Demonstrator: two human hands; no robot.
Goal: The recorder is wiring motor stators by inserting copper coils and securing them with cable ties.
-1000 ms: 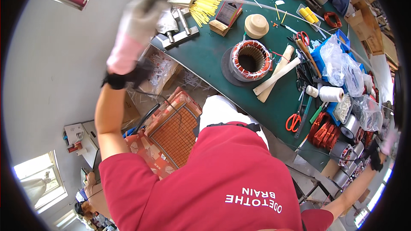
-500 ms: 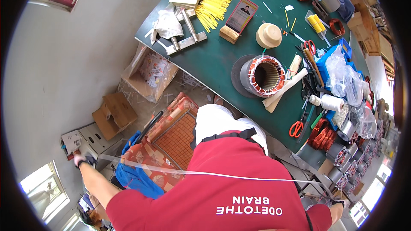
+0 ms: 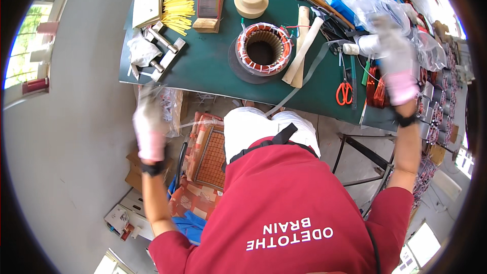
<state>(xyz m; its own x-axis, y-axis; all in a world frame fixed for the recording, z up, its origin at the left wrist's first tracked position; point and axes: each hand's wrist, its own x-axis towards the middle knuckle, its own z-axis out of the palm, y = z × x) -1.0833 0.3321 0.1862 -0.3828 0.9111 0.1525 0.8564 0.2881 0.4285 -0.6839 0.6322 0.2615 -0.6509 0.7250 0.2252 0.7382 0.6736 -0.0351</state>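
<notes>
My left hand (image 3: 149,127), in a white glove with a pink cuff, is beyond the table's near left edge and smeared by motion. A pale, see-through tape (image 3: 309,73) runs from it, passes by my legs and curves up across the table towards the right. My right hand (image 3: 398,58), gloved alike, is over the table's right side by the plastic bags (image 3: 373,2). It is blurred too, and whether the tape reaches its fingers is unclear. Between my hands stands a motor stator (image 3: 265,48) with orange-red windings and white lacing, on a dark round base (image 3: 243,68).
Wooden pieces (image 3: 300,45), orange-handled scissors (image 3: 344,93), thread spools (image 3: 368,45) and copper coils (image 3: 376,91) lie right of the stator. Left are yellow strips (image 3: 178,7), a metal frame (image 3: 167,56) and a phone on a stand (image 3: 209,2). A cushioned chair (image 3: 203,167) is beside my legs.
Both hands have swung from wide out at my sides forward to the table. The tape, stretched straight across my body before, now hangs slack in a curve. My view has turned to face the table.
</notes>
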